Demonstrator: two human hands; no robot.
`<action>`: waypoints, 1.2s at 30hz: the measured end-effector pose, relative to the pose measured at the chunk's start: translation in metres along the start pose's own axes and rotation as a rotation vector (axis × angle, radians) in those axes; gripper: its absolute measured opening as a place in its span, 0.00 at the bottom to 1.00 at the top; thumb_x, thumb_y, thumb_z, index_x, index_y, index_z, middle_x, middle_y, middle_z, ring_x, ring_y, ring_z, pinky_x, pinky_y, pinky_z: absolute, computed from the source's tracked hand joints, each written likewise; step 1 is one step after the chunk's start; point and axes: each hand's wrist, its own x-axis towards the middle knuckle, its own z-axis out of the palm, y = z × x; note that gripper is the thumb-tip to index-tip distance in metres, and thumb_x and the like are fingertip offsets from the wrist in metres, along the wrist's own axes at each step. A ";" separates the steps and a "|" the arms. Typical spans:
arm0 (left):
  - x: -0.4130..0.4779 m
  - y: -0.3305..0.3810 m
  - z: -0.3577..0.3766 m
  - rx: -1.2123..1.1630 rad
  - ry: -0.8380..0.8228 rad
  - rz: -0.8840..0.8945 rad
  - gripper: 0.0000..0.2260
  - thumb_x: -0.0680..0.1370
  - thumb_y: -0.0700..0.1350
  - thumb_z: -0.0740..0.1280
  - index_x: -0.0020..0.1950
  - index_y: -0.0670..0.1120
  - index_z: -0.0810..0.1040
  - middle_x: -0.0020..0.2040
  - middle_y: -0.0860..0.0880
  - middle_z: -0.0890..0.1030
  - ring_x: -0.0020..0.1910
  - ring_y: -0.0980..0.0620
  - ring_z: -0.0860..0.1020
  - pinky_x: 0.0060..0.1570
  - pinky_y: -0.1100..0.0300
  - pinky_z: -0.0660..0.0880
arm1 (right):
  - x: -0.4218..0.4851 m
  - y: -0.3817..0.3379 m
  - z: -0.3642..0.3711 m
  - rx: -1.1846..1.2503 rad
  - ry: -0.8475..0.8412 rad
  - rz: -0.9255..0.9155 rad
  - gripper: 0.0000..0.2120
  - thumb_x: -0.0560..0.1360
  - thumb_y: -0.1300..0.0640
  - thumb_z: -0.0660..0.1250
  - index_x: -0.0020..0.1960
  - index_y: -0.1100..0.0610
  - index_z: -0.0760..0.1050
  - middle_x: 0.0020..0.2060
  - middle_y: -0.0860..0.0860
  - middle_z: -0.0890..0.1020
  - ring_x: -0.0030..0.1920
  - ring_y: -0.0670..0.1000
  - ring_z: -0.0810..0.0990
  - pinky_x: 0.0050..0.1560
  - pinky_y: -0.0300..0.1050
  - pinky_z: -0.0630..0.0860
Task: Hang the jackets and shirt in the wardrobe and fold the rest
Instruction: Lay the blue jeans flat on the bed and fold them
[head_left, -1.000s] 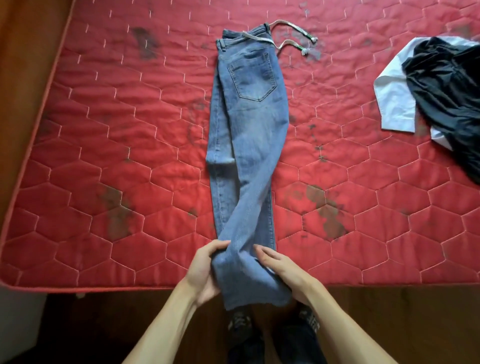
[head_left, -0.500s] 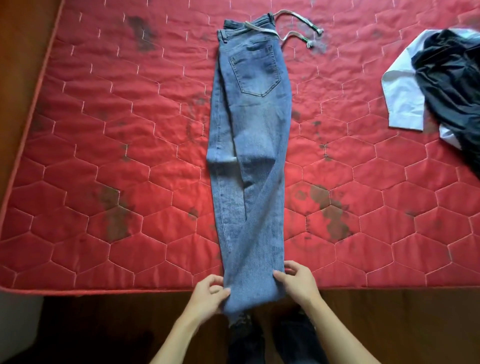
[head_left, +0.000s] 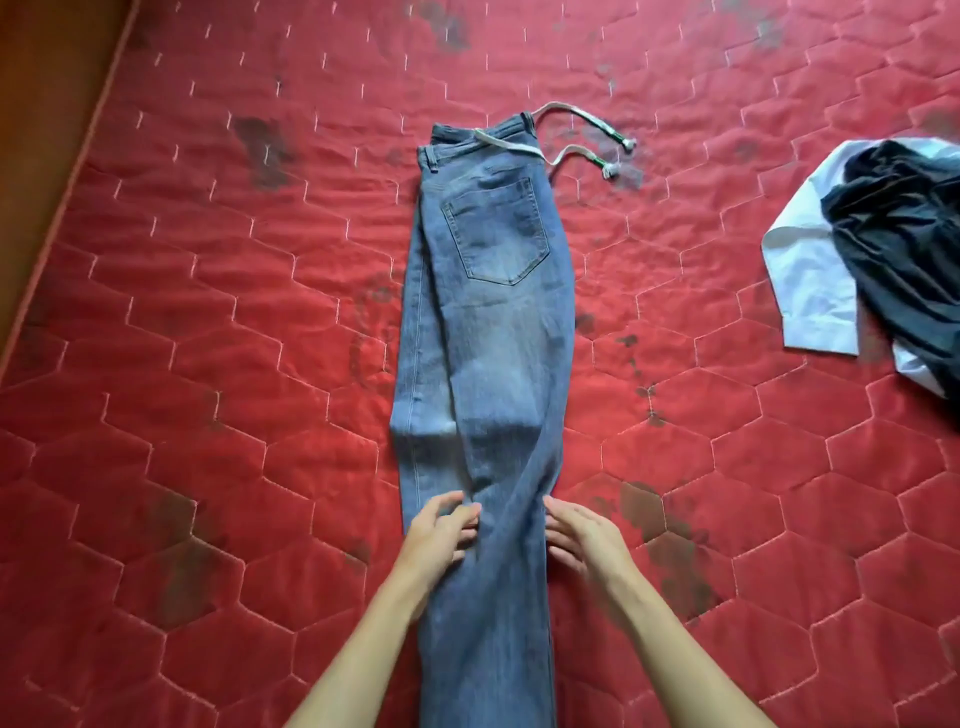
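Jeans (head_left: 488, 364): blue denim, folded lengthwise, back pocket up, flat on red mattress (head_left: 208, 364).
Shirt (head_left: 810, 291): white, crumpled, far right, under dark garment (head_left: 904, 249).

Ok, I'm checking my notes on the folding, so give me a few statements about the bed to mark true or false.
The jeans lie with a back pocket up. True.
The dark garment lies under the shirt. False: it lies on the shirt.
The left hand and right hand flank the jeans. True.
The cord trails left of the waistband. False: it trails right.
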 end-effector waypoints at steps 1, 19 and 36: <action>0.009 0.010 0.009 0.027 -0.002 0.040 0.11 0.78 0.44 0.70 0.60 0.47 0.76 0.46 0.47 0.83 0.44 0.52 0.80 0.47 0.57 0.75 | 0.009 -0.011 0.001 0.015 -0.006 -0.011 0.12 0.76 0.54 0.71 0.57 0.58 0.80 0.43 0.52 0.86 0.42 0.49 0.83 0.45 0.41 0.76; 0.111 0.229 0.011 -0.138 -0.214 -0.200 0.28 0.73 0.58 0.71 0.63 0.38 0.81 0.61 0.37 0.82 0.60 0.40 0.81 0.64 0.48 0.74 | 0.094 -0.186 0.001 0.543 -0.315 0.202 0.34 0.61 0.40 0.80 0.56 0.65 0.83 0.55 0.64 0.82 0.56 0.62 0.81 0.61 0.53 0.75; 0.200 0.309 0.024 0.534 0.329 0.192 0.17 0.67 0.59 0.73 0.35 0.46 0.77 0.33 0.50 0.81 0.34 0.49 0.80 0.40 0.55 0.79 | 0.121 -0.228 0.017 0.339 -0.424 0.392 0.24 0.63 0.62 0.78 0.58 0.67 0.82 0.57 0.66 0.82 0.54 0.64 0.83 0.57 0.56 0.79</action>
